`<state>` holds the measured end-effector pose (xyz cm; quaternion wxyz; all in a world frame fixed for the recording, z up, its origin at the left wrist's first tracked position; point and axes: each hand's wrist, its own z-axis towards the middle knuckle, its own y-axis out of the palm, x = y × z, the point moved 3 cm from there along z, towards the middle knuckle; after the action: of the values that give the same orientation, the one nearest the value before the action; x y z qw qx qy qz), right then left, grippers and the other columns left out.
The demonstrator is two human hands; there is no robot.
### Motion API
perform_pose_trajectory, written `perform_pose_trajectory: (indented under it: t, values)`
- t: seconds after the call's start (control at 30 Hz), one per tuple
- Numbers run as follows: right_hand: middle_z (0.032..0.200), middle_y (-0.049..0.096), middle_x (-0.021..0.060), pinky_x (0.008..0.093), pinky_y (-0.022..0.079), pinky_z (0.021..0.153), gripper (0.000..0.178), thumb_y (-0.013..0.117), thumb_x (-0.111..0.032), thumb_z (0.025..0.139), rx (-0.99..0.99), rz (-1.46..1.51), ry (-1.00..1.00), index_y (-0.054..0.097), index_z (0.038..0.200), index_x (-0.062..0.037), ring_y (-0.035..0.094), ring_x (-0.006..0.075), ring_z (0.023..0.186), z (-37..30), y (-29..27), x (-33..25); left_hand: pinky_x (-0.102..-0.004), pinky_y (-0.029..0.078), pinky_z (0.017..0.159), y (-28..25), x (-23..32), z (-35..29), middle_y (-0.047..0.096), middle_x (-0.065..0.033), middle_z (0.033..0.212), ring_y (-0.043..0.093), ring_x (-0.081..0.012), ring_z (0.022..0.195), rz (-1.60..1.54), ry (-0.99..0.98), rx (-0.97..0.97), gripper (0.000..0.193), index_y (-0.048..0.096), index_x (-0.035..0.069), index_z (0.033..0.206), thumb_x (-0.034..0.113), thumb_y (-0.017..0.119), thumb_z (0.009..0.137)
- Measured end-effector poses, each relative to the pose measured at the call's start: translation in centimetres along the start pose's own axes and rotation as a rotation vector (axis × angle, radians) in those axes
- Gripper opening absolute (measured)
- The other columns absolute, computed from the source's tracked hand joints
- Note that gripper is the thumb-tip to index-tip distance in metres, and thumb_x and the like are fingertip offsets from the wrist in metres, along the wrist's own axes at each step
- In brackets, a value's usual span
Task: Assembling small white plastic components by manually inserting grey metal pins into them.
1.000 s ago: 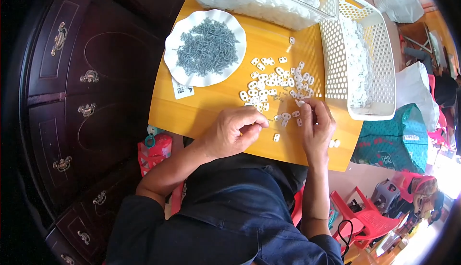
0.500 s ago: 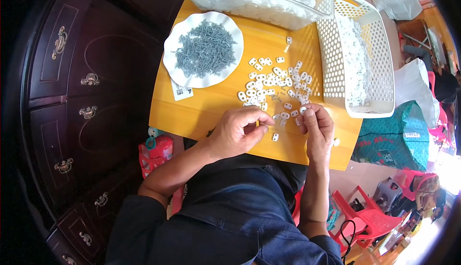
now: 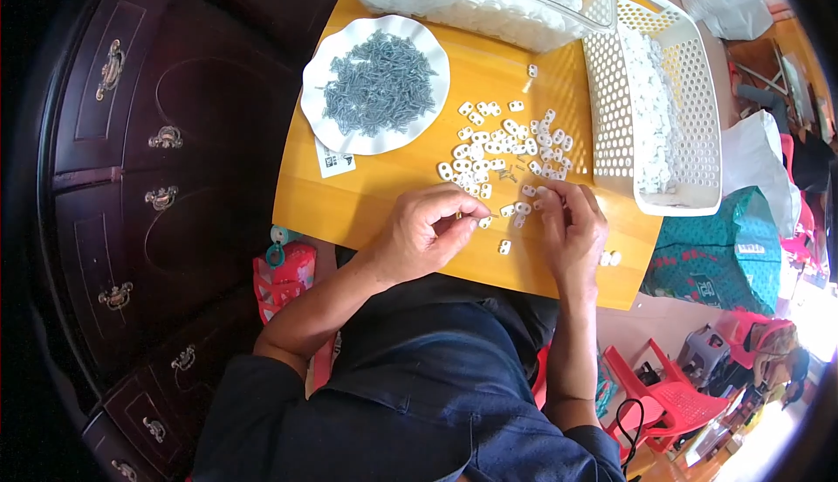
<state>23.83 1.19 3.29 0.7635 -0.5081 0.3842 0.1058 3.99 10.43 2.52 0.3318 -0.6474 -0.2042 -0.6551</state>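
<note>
My left hand is closed in a pinch over the near part of the table. A thin small screw seems to show at its fingertips, beside a white two-hole plastic piece. My right hand is to the right, its fingers curled down and pinching at a small white piece, partly hidden by the thumb. Many similar white pieces lie scattered beyond my hands, with a few loose grey screws among them. Two white pieces rest right of my right wrist.
A scalloped white plate heaped with grey screws stands at the back left on the yellow table. A clear bin of white pieces is behind. To the right stands a perforated white basket. Dark cabinets line the left.
My right hand has shifted slightly, fingers now curled lower over the table. A second white piece now lies by the right wrist, where one lay before. My left hand stays pinched.
</note>
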Motion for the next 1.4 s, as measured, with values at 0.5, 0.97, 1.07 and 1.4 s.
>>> perform_pose_trajectory:
  t: [0.5, 0.97, 1.07, 1.4]
  values:
    - [0.085, 0.064, 0.0131, 0.0368, 0.053, 0.059, 0.017, 0.071, -0.007, 0.087, -0.029, -0.032, 0.096, 0.069, 0.104, -0.0063, 0.066, 0.0272, 0.067, 0.0, -0.3, -0.9, -0.0223, 0.052, 0.065, -0.4, -0.2, -0.5, 0.072, -0.0051, 0.089, 0.065, -0.0067, 0.074, -0.005, -0.038, 0.021, 0.016, 0.07, 0.0, 0.102, -0.006, 0.063, 0.089]
    - [0.084, 0.064, 0.0096, 0.0407, 0.054, 0.06, 0.007, 0.072, -0.009, 0.085, -0.091, -0.147, -0.074, 0.067, 0.09, -0.0089, 0.066, 0.0317, 0.069, 0.6, 0.8, -0.7, -0.0248, 0.054, 0.068, -0.8, 0.1, 0.1, 0.072, -0.0069, 0.086, 0.068, -0.0117, 0.077, 0.08, 0.023, 0.005, 0.008, 0.069, -0.001, 0.096, -0.005, 0.067, 0.09]
    - [0.084, 0.064, 0.0102, 0.0397, 0.053, 0.059, 0.01, 0.072, -0.006, 0.084, -0.093, -0.118, -0.083, 0.064, 0.092, -0.0076, 0.065, 0.0313, 0.068, 0.5, 0.5, -0.7, -0.0259, 0.053, 0.069, -0.4, 0.3, 0.3, 0.069, -0.0072, 0.087, 0.066, -0.0128, 0.078, 0.07, 0.029, -0.001, 0.006, 0.067, -0.001, 0.096, -0.005, 0.064, 0.091]
    - [0.088, 0.066, -0.0012, 0.018, 0.043, 0.059, 0.008, 0.064, -0.005, 0.097, -0.163, 1.013, 0.489, 0.061, 0.105, -0.0043, 0.057, 0.0033, 0.071, -3.8, 1.2, -1.8, -0.0279, 0.052, 0.071, 0.6, 1.5, 0.6, 0.066, -0.0082, 0.089, 0.065, -0.016, 0.079, 0.035, 0.054, -0.043, 0.006, 0.064, 0.0, 0.096, -0.004, 0.064, 0.092]
